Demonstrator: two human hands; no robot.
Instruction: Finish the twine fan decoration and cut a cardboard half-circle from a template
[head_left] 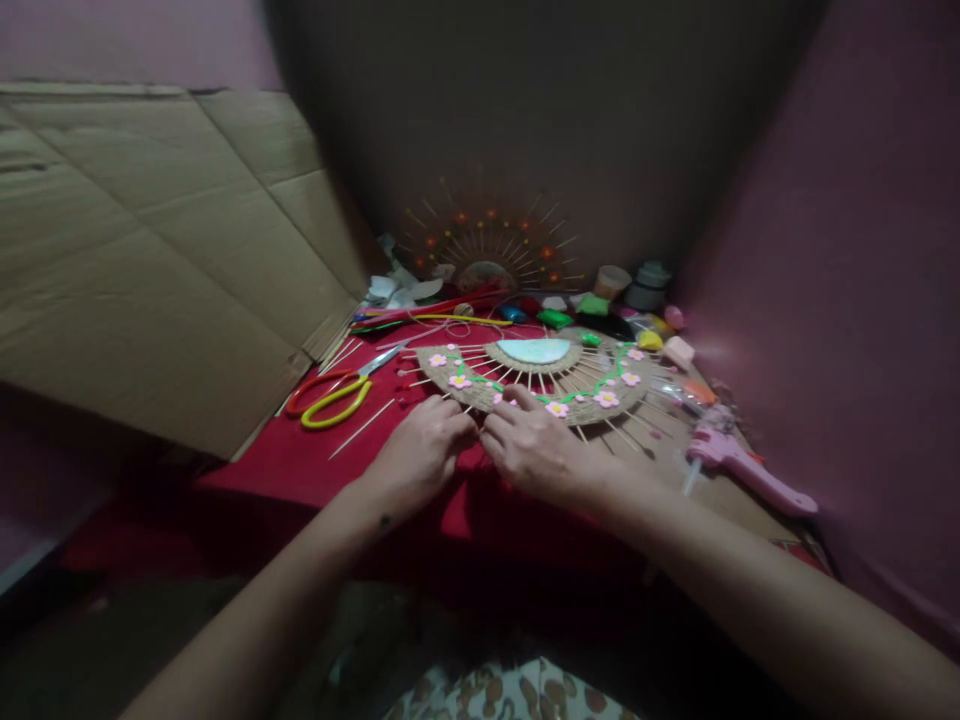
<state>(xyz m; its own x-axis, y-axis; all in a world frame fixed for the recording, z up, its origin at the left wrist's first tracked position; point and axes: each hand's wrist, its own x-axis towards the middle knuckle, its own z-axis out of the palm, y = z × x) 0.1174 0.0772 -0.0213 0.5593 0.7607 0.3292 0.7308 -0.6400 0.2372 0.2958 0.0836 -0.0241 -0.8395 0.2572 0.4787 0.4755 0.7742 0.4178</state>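
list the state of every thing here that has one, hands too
left hand: fingers bent at the flowered fan's near edge; grip hidden
right hand: fingers curled, close beside the left; grip hidden
flowered fan: lying down, pink flowers and green vine on it
scissors: lying down, unheld
pink glue gun: lying down, unheld; on or off cannot be told
rear fan: standing upright
cardboard sheet: creased, slanting

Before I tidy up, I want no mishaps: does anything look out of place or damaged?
Nothing looks clearly damaged. A loose stick lies on the red cloth near the scissors, apart from the flowered piece, so it looks stray.
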